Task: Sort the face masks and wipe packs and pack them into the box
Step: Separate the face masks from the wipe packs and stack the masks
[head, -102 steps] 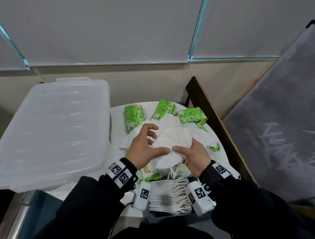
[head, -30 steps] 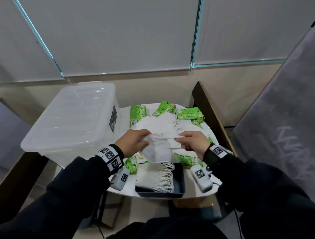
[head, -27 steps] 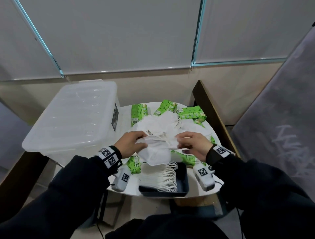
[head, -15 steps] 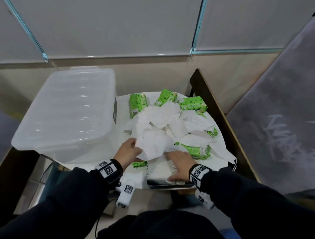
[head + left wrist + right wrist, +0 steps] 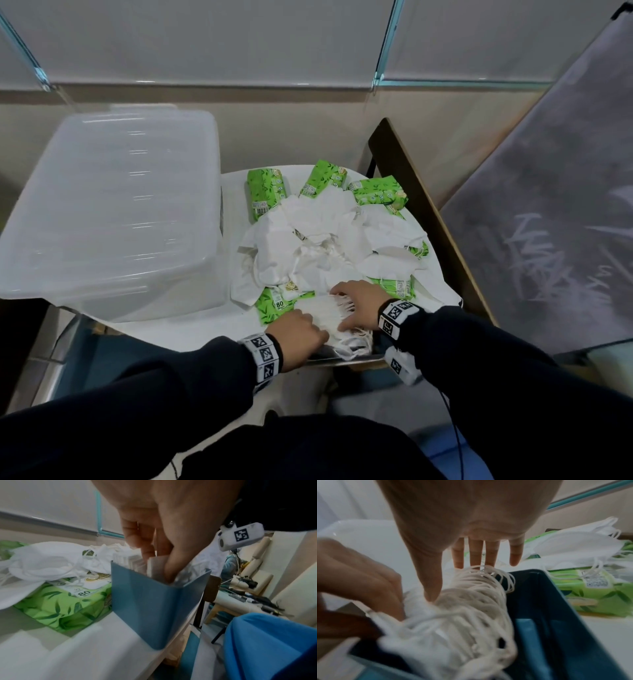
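A blue box (image 5: 150, 601) stands at the table's near edge, holding a row of folded white face masks (image 5: 325, 315) on edge. My left hand (image 5: 308, 335) reaches into its near end, thumb and fingers pinching the nearest mask (image 5: 157, 564). The right hand (image 5: 349, 301) lies flat with straight fingers on the masks' ear loops (image 5: 479, 588). Behind the box, a loose pile of white masks (image 5: 318, 240) covers the table's middle. Green wipe packs (image 5: 263, 192) lie around and partly under the pile, one (image 5: 65, 607) beside the box.
A large clear plastic bin with its lid on (image 5: 109, 212) sits at the left, against the round white table (image 5: 205, 325). A dark wooden board (image 5: 421, 212) runs along the right side. A grey panel (image 5: 548, 205) stands further right.
Both hands held one mask above the loose pile. They have come down and toward me to the box, and the mask now stands in the row there.
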Tool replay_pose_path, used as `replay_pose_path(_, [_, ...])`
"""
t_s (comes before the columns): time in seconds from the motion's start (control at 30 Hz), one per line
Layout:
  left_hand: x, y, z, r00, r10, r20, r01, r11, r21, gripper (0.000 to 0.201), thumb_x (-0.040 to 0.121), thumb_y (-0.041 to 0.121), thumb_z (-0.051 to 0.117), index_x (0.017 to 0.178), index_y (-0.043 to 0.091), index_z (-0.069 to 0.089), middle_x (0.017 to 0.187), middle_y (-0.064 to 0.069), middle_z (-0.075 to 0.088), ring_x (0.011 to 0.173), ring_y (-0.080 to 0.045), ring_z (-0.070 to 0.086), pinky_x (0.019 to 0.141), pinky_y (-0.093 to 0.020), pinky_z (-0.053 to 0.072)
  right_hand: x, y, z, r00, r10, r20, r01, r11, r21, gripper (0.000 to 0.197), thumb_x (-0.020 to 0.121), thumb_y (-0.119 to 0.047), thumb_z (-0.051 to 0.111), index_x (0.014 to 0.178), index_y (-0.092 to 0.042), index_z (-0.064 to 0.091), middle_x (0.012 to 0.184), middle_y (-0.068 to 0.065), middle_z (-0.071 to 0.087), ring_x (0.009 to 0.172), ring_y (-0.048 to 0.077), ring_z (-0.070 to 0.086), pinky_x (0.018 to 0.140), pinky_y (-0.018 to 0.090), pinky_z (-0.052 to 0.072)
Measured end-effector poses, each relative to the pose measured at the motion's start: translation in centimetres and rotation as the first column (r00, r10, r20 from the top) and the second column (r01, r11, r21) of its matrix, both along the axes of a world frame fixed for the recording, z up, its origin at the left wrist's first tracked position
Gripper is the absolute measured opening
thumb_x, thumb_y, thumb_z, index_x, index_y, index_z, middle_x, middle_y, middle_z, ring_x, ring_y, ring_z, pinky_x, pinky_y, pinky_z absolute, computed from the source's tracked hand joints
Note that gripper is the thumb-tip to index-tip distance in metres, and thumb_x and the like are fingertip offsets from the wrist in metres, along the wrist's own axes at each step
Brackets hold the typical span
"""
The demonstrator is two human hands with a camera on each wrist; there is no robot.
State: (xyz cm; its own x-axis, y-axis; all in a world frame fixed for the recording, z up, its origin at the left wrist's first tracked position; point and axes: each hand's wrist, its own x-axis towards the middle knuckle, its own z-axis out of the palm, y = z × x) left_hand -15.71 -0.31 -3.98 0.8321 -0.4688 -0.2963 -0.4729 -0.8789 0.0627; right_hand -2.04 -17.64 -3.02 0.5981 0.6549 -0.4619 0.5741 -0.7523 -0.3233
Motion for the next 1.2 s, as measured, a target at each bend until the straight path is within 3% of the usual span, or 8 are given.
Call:
replay_pose_path(0.13, [0.2, 0.8, -1.2, 0.992, 0.122, -0.037, -0.126, 0.976, -0.180, 0.022, 0.093, 0.029, 0.057, 0.113, 0.020, 0.061, 0.109, -0.005, 0.068, 0.097, -0.035, 0.066, 0.075, -0.040, 0.051, -1.5, -0.9, 2.0, 0.997, -0.036, -0.070, 0.057, 0.944, 0.324, 0.046, 0.080, -0.050, 0.078, 0.120, -0.034, 0.063, 0.122, -0.010, 0.064, 0.112, 0.010, 0.058, 0.100, 0.036, 0.047])
replay_pose_path(0.33, [0.2, 1.2, -2.0, 0.984, 0.180, 0.012, -0.154, 0.871, -0.466, 0.016, 0.090, 0.033, 0.063, 0.102, 0.023, 0.065, 0.097, -0.001, 0.068, 0.089, -0.030, 0.065, 0.070, -0.037, 0.045, -4.7, -1.6, 1.1, 0.967, 0.246, 0.067, -0.248, 0.969, 0.011, 0.039, 0.080, -0.050, 0.072, 0.111, -0.027, 0.063, 0.104, -0.004, 0.069, 0.096, 0.021, 0.062, 0.082, 0.035, 0.048])
replay_pose_path(0.57, [-0.1, 1.5, -4.0, 0.995, 0.086, 0.044, -0.069, 0.951, -0.301, 0.012, 0.086, 0.023, 0.060, 0.097, 0.021, 0.056, 0.095, -0.004, 0.064, 0.083, -0.031, 0.065, 0.061, -0.037, 0.048, -3.4, -4.2, -1.0, 0.985, 0.123, 0.125, -0.098, 0.977, -0.189, 0.013, 0.085, -0.034, 0.066, 0.096, -0.027, 0.067, 0.106, -0.004, 0.066, 0.102, 0.022, 0.062, 0.085, 0.034, 0.046])
replay_pose_path(0.7, [0.6, 2.2, -2.3, 0.978, 0.176, -0.114, -0.204, 0.927, -0.314, 0.029, 0.084, 0.045, 0.070, 0.095, 0.028, 0.049, 0.096, 0.007, 0.060, 0.086, -0.022, 0.060, 0.066, -0.033, 0.041, -2.4, -6.4, -1.1, 0.941, -0.299, -0.159, 0.307, 0.951, 0.027, 0.026, 0.068, -0.032, 0.091, 0.086, -0.025, 0.073, 0.090, -0.006, 0.071, 0.078, 0.008, 0.064, 0.077, 0.025, 0.056])
replay_pose_path(0.83, [0.4, 5.0, -1.5, 0.733, 0.573, -0.367, -0.677, 0.561, -0.476, 0.044, 0.072, 0.066, 0.075, 0.081, 0.028, 0.054, 0.077, 0.010, 0.063, 0.071, -0.012, 0.060, 0.062, -0.029, 0.047, -2.6, -6.5, -1.0, 0.682, -0.665, -0.306, 0.731, 0.635, 0.249, 0.026, 0.072, -0.041, 0.086, 0.088, -0.025, 0.072, 0.091, -0.001, 0.074, 0.088, 0.017, 0.069, 0.088, 0.035, 0.057])
replay_pose_path(0.97, [-0.7, 5.3, -2.8, 0.147, 0.400, -0.905, -0.971, -0.117, -0.209, 0.037, 0.095, 0.038, 0.070, 0.113, 0.008, 0.061, 0.100, -0.018, 0.066, 0.074, -0.031, 0.074, 0.070, -0.049, 0.064, -3.9, -3.7, -0.9, 0.291, -0.692, -0.661, 0.931, 0.363, 0.029, 0.025, 0.093, -0.041, 0.069, 0.093, -0.017, 0.063, 0.095, 0.007, 0.068, 0.095, 0.024, 0.063, 0.107, 0.044, 0.045])
replay_pose_path(1.07, [-1.2, 3.9, -3.4, 0.062, 0.272, -0.960, -0.979, -0.170, -0.112, 0.038, 0.101, 0.025, 0.063, 0.128, 0.000, 0.055, 0.104, -0.022, 0.061, 0.072, -0.037, 0.075, 0.067, -0.049, 0.064, -4.3, -1.8, -1.8, 0.228, -0.683, -0.694, 0.945, 0.327, -0.012, 0.072, 0.085, -0.062, 0.068, 0.131, -0.007, 0.058, 0.124, 0.011, 0.063, 0.112, 0.029, 0.059, 0.109, 0.043, 0.043])
replay_pose_path(1.2, [-0.4, 2.4, -3.4, 0.102, 0.317, -0.943, -0.970, -0.179, -0.165, 0.028, 0.102, 0.017, 0.057, 0.118, -0.005, 0.060, 0.092, -0.023, 0.064, 0.062, -0.036, 0.073, 0.064, -0.050, 0.064, -3.8, -0.5, -5.2, 0.080, -0.618, -0.782, 0.957, 0.268, -0.114, 0.093, 0.063, -0.071, 0.082, 0.130, -0.008, 0.065, 0.121, 0.010, 0.070, 0.112, 0.031, 0.067, 0.108, 0.048, 0.048])
